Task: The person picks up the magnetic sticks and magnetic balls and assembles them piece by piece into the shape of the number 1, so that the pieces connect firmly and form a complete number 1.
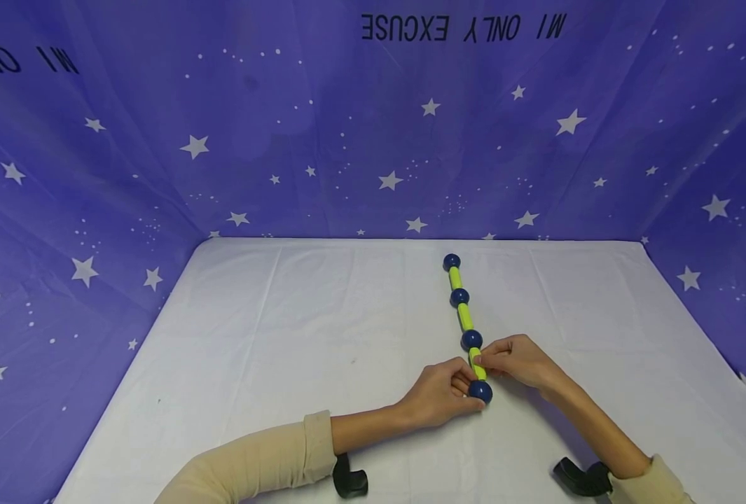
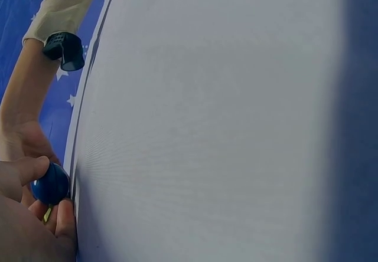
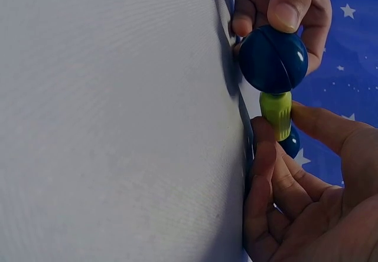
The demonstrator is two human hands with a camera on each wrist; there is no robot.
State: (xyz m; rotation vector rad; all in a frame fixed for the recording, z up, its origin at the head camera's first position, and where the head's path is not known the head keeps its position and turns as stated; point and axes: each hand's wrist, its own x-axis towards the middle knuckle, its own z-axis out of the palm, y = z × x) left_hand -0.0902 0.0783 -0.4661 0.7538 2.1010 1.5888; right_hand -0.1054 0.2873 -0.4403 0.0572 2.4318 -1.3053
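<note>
A chain of dark blue balls and yellow-green rods runs away from me over the white table, from the nearest ball [image 1: 480, 392] to the farthest ball [image 1: 451, 262]. My left hand [image 1: 438, 393] pinches the nearest ball between thumb and fingers; the left wrist view shows this blue ball [image 2: 51, 184] under the thumb. The right hand [image 1: 524, 362] pinches the nearest rod [image 1: 477, 364] from the right side. In the right wrist view that ribbed rod [image 3: 276, 115] meets the ball [image 3: 273, 60], and another blue ball [image 3: 291, 142] shows partly behind the fingers.
White cloth covers the table [image 1: 272, 315]. Purple star-printed curtains [image 1: 322, 140] stand behind it and at both sides. Black curved pieces [image 1: 350, 480] sit at both wrists, near the beige sleeves [image 1: 272, 455].
</note>
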